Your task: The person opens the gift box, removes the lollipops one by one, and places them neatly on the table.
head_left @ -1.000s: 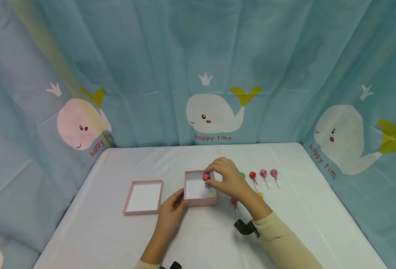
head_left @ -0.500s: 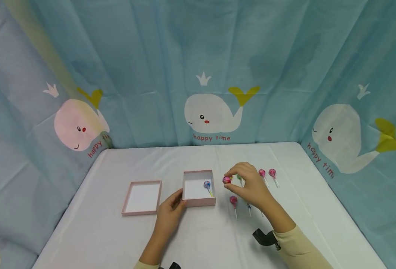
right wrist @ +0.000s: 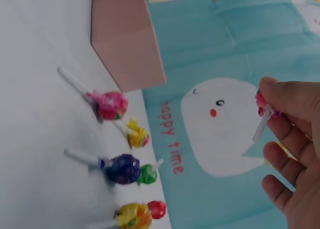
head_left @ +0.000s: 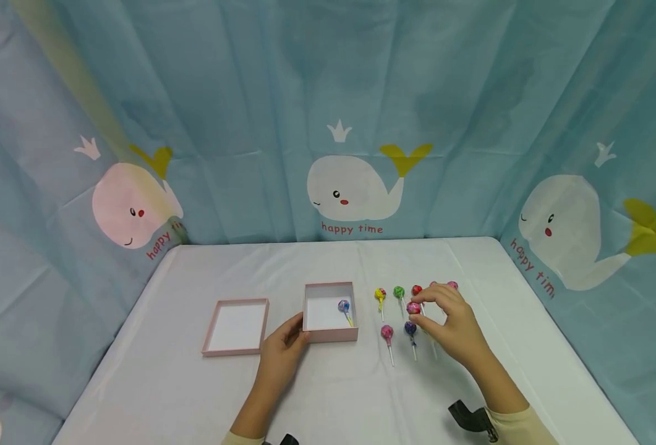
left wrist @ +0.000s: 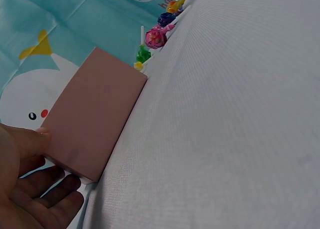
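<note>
My right hand (head_left: 454, 321) pinches a pink lollipop (head_left: 413, 308) by its candy head between thumb and fingertips, above the other lollipops. In the right wrist view, the held lollipop's white stick (right wrist: 262, 125) points downward. My left hand (head_left: 284, 351) holds the near left corner of an open pink box (head_left: 333, 335), its thumb on the front wall. A blue lollipop (head_left: 344, 306) with a yellow stick lies inside, by the right wall. Just right of the box lie a pink lollipop (head_left: 387, 332), a dark blue one (head_left: 410, 328), a yellow one (head_left: 380, 293) and a green one (head_left: 399, 292).
A shallow pink lid (head_left: 235, 353) with a white inside lies left of the box. A red lollipop (head_left: 417, 289) and more pink ones sit partly behind the right hand. A blue whale-print curtain (head_left: 238, 123) surrounds the white table (head_left: 155, 383).
My right hand has carried the pink lollipop from over the box rightward to over the lollipop rows, uncovering several of them. My left hand has stayed at the box.
</note>
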The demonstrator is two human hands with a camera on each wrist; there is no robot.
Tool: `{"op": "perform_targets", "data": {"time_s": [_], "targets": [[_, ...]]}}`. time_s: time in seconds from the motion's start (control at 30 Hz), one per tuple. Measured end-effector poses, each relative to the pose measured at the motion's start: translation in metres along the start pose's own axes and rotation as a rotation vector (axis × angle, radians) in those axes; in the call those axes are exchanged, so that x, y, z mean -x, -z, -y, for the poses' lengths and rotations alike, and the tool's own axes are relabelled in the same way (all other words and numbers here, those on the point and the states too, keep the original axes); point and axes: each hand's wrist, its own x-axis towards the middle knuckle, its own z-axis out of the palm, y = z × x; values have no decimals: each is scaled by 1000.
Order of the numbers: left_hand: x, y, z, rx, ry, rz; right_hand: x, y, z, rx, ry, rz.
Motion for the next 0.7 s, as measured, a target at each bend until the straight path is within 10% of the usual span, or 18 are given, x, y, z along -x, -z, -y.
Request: {"op": "perform_targets", "data": {"time_s": [0.7], "targets": [[1,0,-4,21,32,21,29,21,-45,110,-269,-63]]}}
